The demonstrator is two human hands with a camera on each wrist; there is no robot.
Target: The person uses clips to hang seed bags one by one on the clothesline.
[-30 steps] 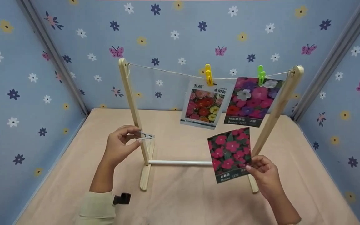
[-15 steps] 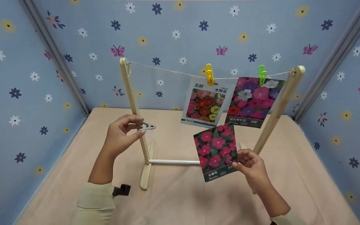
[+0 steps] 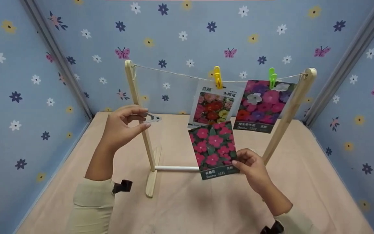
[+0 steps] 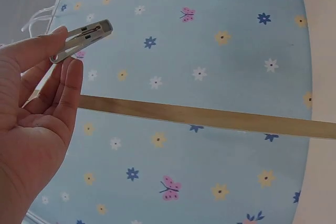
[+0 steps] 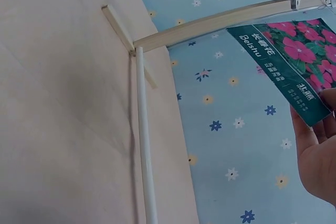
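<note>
Between thumb and fingers my left hand [image 3: 120,128] pinches a pale grey clothespin [image 3: 154,118], in front of the rack's left post; the left wrist view shows this clothespin [image 4: 84,40] from the side. My right hand [image 3: 253,167] grips a seed packet with pink flowers [image 3: 213,151] by its lower right edge, thumb in front. The held packet covers the bottom of a white-bordered seed packet [image 3: 214,105], which a yellow clothespin [image 3: 218,77] fixes to the string [image 3: 174,74]. To its right hangs a purple-and-pink flower packet [image 3: 265,105] under a green clothespin [image 3: 272,78].
The string runs between a left wooden post [image 3: 137,100] and a right wooden post [image 3: 289,115]. A white bar [image 3: 175,168] joins the posts low down. The rack stands on a peach cloth [image 3: 174,204]. Flower-printed blue panels [image 3: 187,29] enclose the back and sides.
My right hand has carried the pink-flower packet left and slightly up, until it overlaps the white-bordered packet. My left hand has risen with the grey clothespin.
</note>
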